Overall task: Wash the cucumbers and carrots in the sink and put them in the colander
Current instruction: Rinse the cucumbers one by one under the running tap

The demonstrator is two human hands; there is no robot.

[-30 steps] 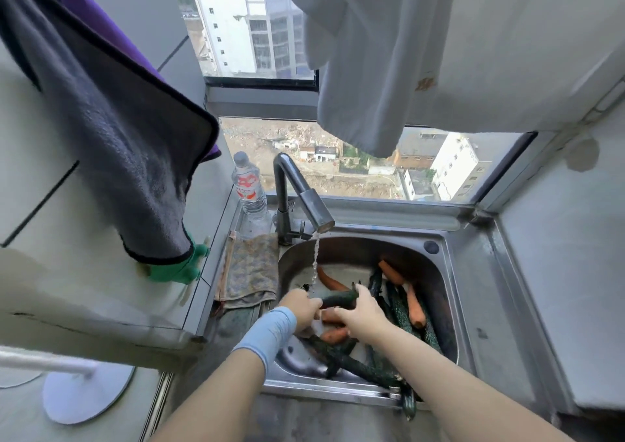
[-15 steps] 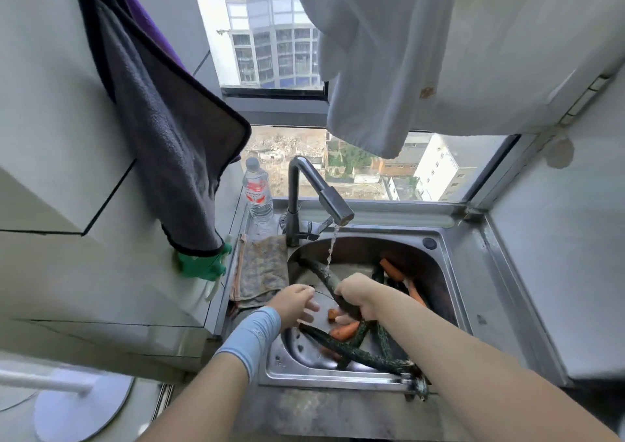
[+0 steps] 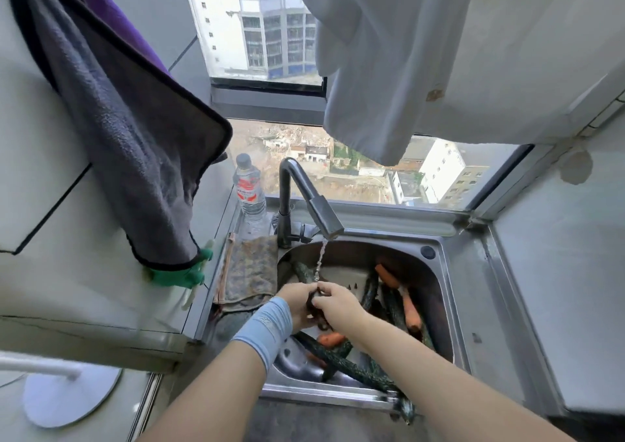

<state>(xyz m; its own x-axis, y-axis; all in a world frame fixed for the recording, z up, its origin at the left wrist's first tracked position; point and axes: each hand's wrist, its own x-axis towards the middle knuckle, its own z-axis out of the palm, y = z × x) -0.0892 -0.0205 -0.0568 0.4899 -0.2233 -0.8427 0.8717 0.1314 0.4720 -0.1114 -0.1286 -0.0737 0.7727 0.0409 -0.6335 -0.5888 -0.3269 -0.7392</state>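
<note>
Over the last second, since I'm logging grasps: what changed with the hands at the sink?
The left hand, which had let go of the cucumber half a second ago, has moved right and gripped it again; both it and the right hand now hold it under the tap. Water still runs; the other cucumbers and carrots still lie in the sink.

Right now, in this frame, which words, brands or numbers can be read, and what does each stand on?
No text here can be quoted as it reads.
Label on the water bottle: red and white print, too blurred to read.
Mark on the blue wristband: a small pale logo or lettering, too small to read.
No other writing shows.
</note>
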